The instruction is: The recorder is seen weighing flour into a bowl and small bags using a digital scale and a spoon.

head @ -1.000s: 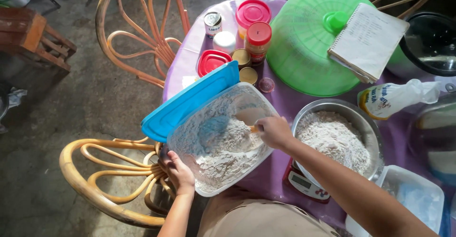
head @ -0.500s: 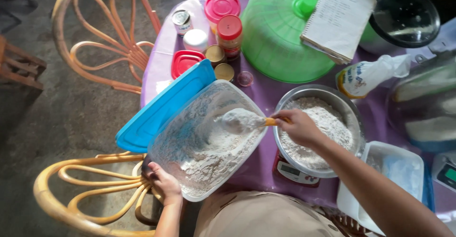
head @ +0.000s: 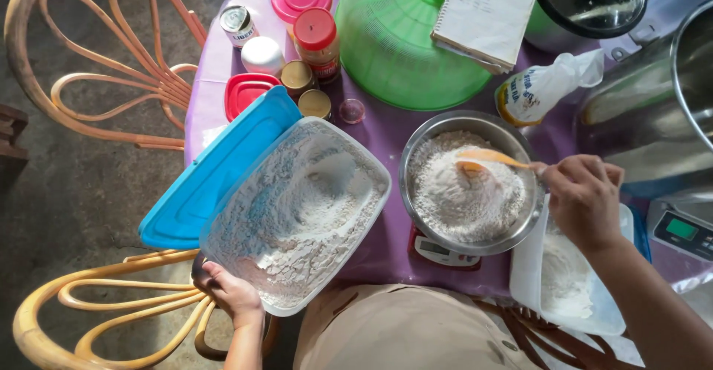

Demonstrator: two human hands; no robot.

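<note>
My left hand (head: 230, 292) grips the near corner of a clear plastic tub of flour (head: 297, 210), tilted against the table edge, with its blue lid (head: 215, 173) hanging open on the left. My right hand (head: 583, 195) holds an orange spoon (head: 486, 158) over a steel bowl of flour (head: 468, 184). The spoon's bowl lies above the flour heap. The steel bowl stands on a small kitchen scale (head: 438, 251) whose display peeks out beneath it.
A purple tablecloth (head: 386, 136) bears a green dome cover (head: 405, 36) with a notebook (head: 486, 14), jars and tins (head: 316, 40), a red lid (head: 249, 92), a plastic bag (head: 538, 88), a second flour tub (head: 568, 281), another scale (head: 683, 229). Rattan chairs (head: 96, 80) stand left.
My right hand carried the spoon from the plastic tub rightwards to above the steel bowl. The camera view shifted right and closer.
</note>
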